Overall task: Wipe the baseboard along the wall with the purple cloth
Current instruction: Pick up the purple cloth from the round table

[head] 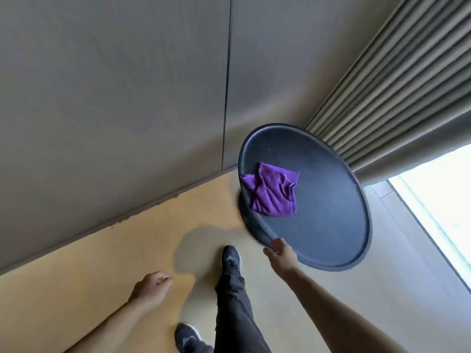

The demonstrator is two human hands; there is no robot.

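A crumpled purple cloth (271, 193) lies on the left part of a round dark table (331, 225) at centre right of the frame, well apart from both hands. The right hand (279, 252) grips the table's near rim, fingers curled over its edge. The left hand (153, 286), lower left, hangs loosely closed and holds nothing. The grey baseboard (122, 220) runs diagonally along the wall (114, 98).
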